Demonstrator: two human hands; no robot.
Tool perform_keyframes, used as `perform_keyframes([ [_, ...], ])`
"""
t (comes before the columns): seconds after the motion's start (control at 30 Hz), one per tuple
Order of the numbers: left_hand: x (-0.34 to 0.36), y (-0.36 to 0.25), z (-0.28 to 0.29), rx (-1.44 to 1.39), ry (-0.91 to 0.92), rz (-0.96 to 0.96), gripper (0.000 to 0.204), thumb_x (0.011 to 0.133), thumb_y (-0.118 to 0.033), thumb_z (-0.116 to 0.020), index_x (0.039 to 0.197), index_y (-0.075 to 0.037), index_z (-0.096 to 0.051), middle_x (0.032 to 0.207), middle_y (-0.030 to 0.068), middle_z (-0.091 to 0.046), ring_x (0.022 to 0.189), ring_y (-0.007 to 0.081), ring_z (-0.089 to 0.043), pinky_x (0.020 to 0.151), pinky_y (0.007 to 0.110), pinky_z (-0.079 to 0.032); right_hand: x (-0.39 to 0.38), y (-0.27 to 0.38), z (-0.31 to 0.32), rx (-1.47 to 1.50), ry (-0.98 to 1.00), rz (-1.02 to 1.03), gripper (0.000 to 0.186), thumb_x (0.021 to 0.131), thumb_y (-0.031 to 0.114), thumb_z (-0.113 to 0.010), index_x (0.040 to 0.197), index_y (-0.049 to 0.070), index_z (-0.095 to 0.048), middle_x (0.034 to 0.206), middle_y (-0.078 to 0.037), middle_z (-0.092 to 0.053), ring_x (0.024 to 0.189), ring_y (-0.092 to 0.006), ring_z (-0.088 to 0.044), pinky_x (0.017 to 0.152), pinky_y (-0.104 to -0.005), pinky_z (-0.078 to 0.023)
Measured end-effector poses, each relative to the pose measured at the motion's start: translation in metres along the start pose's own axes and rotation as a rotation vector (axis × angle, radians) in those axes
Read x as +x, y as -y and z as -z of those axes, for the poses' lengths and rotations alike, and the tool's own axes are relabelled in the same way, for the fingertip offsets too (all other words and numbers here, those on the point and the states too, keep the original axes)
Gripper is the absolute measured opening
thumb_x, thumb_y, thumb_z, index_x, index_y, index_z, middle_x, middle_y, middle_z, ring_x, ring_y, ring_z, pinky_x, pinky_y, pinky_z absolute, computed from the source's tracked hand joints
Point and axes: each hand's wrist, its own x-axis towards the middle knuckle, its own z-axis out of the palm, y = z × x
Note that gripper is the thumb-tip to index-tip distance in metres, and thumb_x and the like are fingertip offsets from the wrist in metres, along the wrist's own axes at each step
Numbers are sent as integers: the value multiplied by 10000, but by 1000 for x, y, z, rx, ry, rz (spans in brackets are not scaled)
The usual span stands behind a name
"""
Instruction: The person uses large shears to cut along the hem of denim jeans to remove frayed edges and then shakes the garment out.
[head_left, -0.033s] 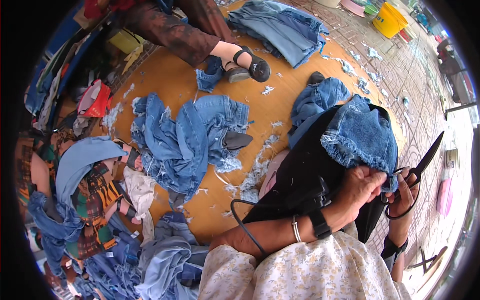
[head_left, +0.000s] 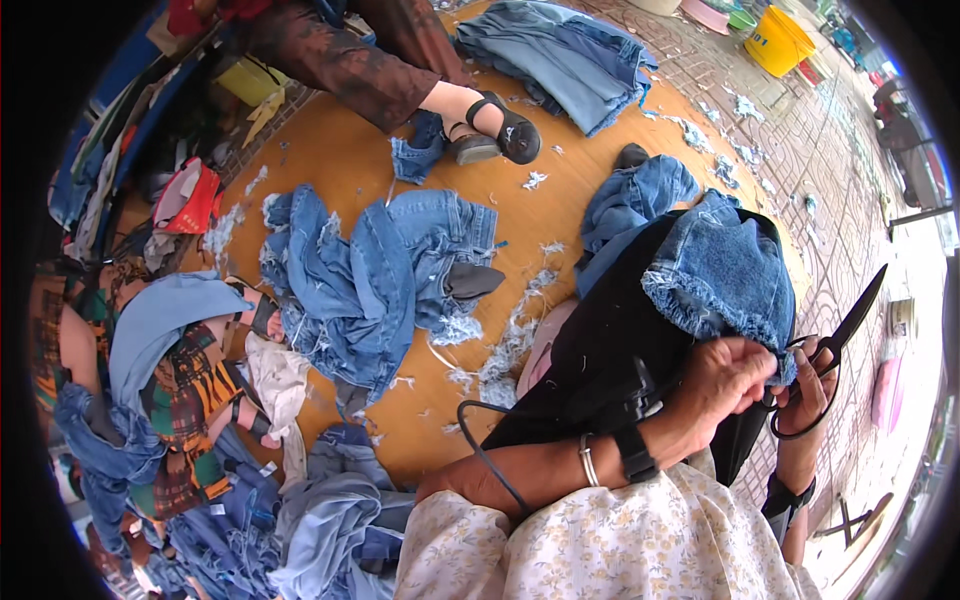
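A piece of blue denim (head_left: 725, 260) with a frayed hem lies draped over my black-clad knee. My left hand (head_left: 728, 378) is closed on the lower edge of that hem, thumb and fingers pinched together. Just to its right, my right hand (head_left: 808, 385) grips large black scissors (head_left: 858, 318), their blades pointing up and away to the right. The right fingers sit close to the hem's corner, and part of them is hidden behind the scissor handles. Whether they also touch the cloth I cannot make out.
Crumpled jeans (head_left: 375, 270) and loose threads (head_left: 510, 370) lie on the orange board (head_left: 550, 200). More denim is stacked at the far side (head_left: 560, 60) and heaped lower left (head_left: 340, 510). Two other people sit at far left and left. A yellow bucket (head_left: 778, 42) stands far right.
My left wrist and forearm have shifted very slightly left and down. The denim and the scissors stay almost in place.
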Motion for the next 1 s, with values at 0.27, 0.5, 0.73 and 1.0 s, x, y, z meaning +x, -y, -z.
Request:
perform_keyframes([
  [0.27,-82,-71,-33,207,1006,-475,529,815,-455,-591,1070,-1,-498,996,112,-536,824,216,-486,677,344,-396,-7,13,-7,-22,67,-56,103,836,88,-600,871,83,-503,796,-35,-567,524,-83,-544,353,-162,-360],
  [0.5,-141,-83,-21,315,1258,-581,915,764,-622,-506,1310,56,-224,1318,220,-294,1190,326,-305,898,454,-303,-7,12,-12,-106,51,-50,109,839,109,-598,881,78,-502,766,-28,-561,522,-82,-545,357,-158,-372],
  [0.73,-168,-75,-13,208,1181,-548,993,806,-664,-414,1399,87,-148,1442,272,-200,1327,368,-253,957,459,-291,-7,13,-15,-130,98,-48,75,850,95,-579,844,88,-504,744,-25,-561,498,-76,-526,349,-151,-335],
  [1.0,-181,-78,-4,245,1137,-454,826,889,-566,-372,1388,80,-247,1435,288,-245,1316,357,-320,924,438,-324,-19,17,-22,-155,-63,-113,62,823,88,-584,834,47,-538,753,-18,-533,510,-84,-545,360,-161,-387],
])
